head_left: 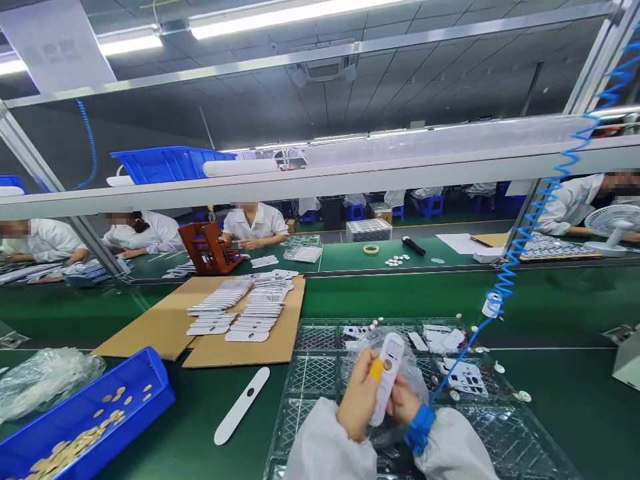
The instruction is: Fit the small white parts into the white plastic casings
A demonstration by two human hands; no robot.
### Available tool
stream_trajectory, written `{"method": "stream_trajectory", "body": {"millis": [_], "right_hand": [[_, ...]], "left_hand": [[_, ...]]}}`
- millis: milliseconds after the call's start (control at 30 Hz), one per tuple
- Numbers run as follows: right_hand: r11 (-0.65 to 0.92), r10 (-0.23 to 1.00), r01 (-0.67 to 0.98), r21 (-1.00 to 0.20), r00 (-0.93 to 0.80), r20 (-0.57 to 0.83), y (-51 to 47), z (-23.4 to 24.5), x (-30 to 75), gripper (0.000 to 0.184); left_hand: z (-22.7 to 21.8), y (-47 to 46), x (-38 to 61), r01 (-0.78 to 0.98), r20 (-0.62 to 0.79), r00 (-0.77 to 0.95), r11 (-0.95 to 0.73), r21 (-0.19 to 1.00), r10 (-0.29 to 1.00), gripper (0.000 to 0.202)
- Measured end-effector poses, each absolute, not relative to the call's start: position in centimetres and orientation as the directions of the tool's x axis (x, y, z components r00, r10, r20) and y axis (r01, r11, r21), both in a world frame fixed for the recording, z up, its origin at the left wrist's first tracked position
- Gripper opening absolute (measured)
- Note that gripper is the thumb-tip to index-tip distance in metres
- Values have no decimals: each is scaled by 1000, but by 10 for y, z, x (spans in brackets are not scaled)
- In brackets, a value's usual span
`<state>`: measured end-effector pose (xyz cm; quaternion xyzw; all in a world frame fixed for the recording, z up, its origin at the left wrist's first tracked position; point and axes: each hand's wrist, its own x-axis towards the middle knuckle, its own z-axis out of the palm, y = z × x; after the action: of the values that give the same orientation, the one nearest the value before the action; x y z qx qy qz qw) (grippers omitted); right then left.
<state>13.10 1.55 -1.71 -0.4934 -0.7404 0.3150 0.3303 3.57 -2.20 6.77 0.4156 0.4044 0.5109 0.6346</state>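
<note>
Both my hands are raised over a clear plastic tray (pixel 320 373) and together hold a long white plastic part (pixel 387 373) upright. My left hand (pixel 357 400), with a yellow cot on one fingertip, wraps round the part from the left. My right hand (pixel 403 403), with a blue strap at the wrist, grips its lower right side along with a crumpled clear plastic bag (pixel 410 363) behind it. A similar flat white part (pixel 243 405) lies on the green table to the left of the tray.
A blue bin (pixel 145 393) of small gold-coloured discs sits at the front left. Cardboard sheets (pixel 165 323) carry rows of white parts. A blue coiled cable (pixel 520 247) hangs at right. Several people in white coats sit across the green belt.
</note>
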Motion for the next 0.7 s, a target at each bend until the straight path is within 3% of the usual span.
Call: {"method": "stream_trajectory", "body": {"millis": [67, 167, 267, 367, 500, 700], "right_hand": [[333, 918, 509, -794, -369, 148, 12, -12, 148, 8], [308, 893, 393, -866, -433, 120, 5, -2, 176, 14], [128, 951, 124, -984, -298, 86, -4, 3, 195, 15], [4, 993, -26, -1000, -120, 7, -11, 2, 203, 25], [9, 999, 65, -998, -38, 7, -16, 0, 201, 28], [174, 985, 281, -944, -33, 172, -21, 7, 196, 16]], "left_hand": [[54, -6, 34, -339, -90, 72, 109, 934, 993, 30], [39, 3, 30, -352, -87, 84, 111, 930, 993, 28], [27, -7, 38, -325, -111, 153, 156, 933, 982, 23], [19, -21, 54, -279, -119, 185, 168, 945, 975, 21], [15, -31, 66, -212, -110, 213, 156, 965, 971, 26], [24, -35, 68, -138, -100, 136, 119, 983, 986, 26]]}}
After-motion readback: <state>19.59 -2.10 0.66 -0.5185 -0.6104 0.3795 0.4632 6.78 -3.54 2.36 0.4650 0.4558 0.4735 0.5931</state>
